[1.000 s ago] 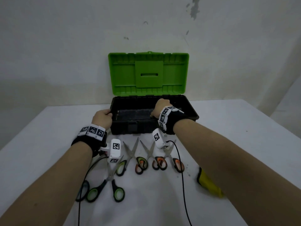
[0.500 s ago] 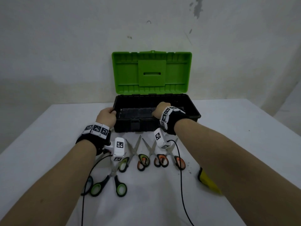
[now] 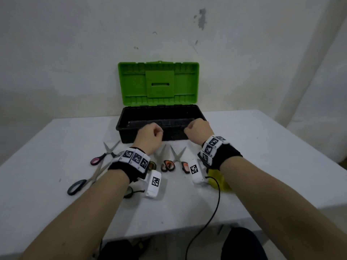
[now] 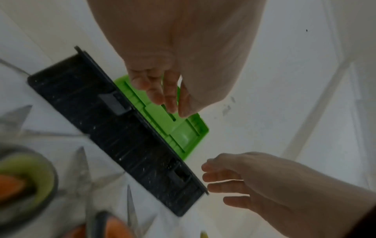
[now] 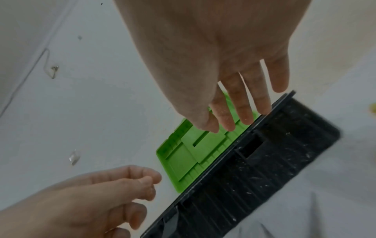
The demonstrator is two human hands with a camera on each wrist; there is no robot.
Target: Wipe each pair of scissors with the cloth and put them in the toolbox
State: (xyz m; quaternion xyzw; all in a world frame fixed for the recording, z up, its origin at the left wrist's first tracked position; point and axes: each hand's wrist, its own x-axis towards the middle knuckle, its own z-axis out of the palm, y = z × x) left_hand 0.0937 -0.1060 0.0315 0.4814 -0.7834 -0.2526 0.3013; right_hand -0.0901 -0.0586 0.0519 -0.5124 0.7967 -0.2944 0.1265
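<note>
Nearest the front edge of the white table (image 3: 187,207) a black cable (image 3: 210,207) trails off over the side, and bare tabletop runs along that edge. Just beyond, scissors lie in a loose row: a dark-handled pair (image 3: 82,182) toward the left edge, a pink-handled pair (image 3: 102,156) behind it, an orange-handled pair (image 3: 168,164) in the middle, another (image 3: 180,160) beside it. The yellow cloth (image 3: 218,180) sits under the right forearm, partly hidden. Wristbands carry black-and-white square code markers; no readable writing. Above the scissors, the left hand (image 3: 150,136) hovers with fingers loosely curled, holding nothing; the right hand (image 3: 200,131) likewise, fingers relaxed and apart, empty, just short of the front rim. At the back edge against the wall stands the toolbox (image 3: 131,121), black tray open, green lid (image 3: 158,83) upright; table to either side lies open.
</note>
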